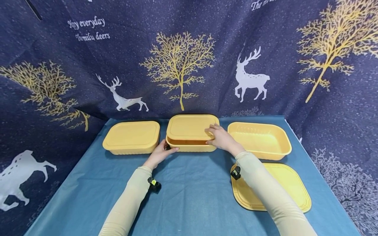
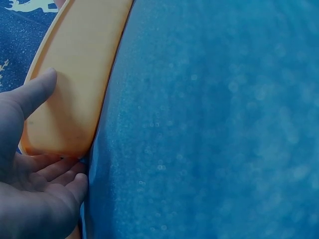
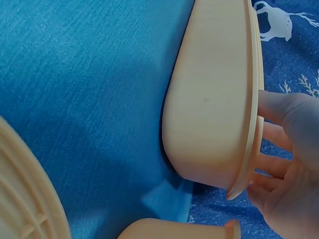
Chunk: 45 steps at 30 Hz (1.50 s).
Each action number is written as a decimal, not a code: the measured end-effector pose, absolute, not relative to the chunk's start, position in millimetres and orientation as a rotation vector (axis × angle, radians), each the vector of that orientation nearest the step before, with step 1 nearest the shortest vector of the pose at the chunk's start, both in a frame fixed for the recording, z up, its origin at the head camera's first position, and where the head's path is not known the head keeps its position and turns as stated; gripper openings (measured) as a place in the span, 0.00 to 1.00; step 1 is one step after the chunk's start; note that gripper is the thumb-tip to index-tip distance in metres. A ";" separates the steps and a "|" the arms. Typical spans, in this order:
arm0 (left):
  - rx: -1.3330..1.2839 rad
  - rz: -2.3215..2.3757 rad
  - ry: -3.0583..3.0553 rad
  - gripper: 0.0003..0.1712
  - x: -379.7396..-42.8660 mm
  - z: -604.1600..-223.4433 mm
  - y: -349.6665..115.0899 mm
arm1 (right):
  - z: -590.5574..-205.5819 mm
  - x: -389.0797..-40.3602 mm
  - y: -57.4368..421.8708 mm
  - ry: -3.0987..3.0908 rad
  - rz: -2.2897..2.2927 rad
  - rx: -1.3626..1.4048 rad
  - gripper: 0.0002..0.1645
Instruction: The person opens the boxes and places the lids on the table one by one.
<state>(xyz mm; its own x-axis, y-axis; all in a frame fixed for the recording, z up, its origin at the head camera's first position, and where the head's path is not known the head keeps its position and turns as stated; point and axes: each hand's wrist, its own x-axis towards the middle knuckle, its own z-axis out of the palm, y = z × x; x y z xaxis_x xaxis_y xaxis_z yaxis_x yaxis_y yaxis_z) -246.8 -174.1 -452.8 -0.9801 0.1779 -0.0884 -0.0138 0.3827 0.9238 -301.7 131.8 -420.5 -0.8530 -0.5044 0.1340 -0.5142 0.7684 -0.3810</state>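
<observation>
A yellow plastic food container (image 1: pixel 192 148) stands at the middle of the table's back edge. Its yellow lid (image 1: pixel 192 126) lies over the top, with a dark gap along the front between lid and rim. At the container's left front corner, my left hand (image 1: pixel 160 153) grips it, thumb (image 2: pixel 42 92) on the front wall and fingers around the left end. My right hand (image 1: pixel 220 137) pinches the lid near its right front corner, fingers on top and thumb at the front edge. In the right wrist view, those fingers (image 3: pixel 279 164) lie along the container's end.
To the left stands a lidded yellow container (image 1: pixel 131 137). An uncovered yellow container (image 1: pixel 260 139) is at the right, and a loose yellow lid (image 1: pixel 283 186) lies in front of it, partly under my right forearm. A dark printed cloth (image 1: pixel 195 19) hangs behind the blue-covered table (image 1: pixel 189 196).
</observation>
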 end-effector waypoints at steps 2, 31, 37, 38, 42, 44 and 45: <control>0.146 1.657 2.470 0.45 -248.3 -457.1 -174.8 | -420.3 -302.0 131.6 -2.928 0.635 0.853 0.37; 0.101 1.642 2.448 0.46 -235.9 -439.7 -171.6 | -417.0 -312.8 127.2 -2.946 0.484 0.987 0.39; 0.123 1.642 2.444 0.47 -237.6 -439.8 -171.7 | -414.0 -316.4 127.5 -2.968 0.468 0.977 0.38; 0.123 1.640 2.444 0.47 -237.9 -440.0 -171.9 | -413.6 -316.9 127.7 -2.972 0.464 0.978 0.38; 0.124 1.637 2.443 0.46 -238.9 -441.3 -172.6 | -411.5 -318.6 127.9 -2.979 0.459 0.989 0.37; 0.125 1.634 2.440 0.46 -239.1 -441.6 -173.0 | -410.0 -319.4 128.0 -2.970 0.456 1.003 0.36; 0.129 1.636 2.439 0.46 -239.2 -441.8 -173.1 | -409.1 -319.8 128.0 -2.965 0.456 1.011 0.35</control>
<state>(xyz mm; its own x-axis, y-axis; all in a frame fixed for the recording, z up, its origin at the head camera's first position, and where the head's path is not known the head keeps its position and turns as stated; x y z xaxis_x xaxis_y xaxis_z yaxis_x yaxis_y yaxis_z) -239.2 -173.1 -441.8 -0.9758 0.1839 -0.1185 -0.0398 0.3832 0.9228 -319.8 128.0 -409.1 -0.7959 -0.6015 0.0691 -0.5945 0.7546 -0.2777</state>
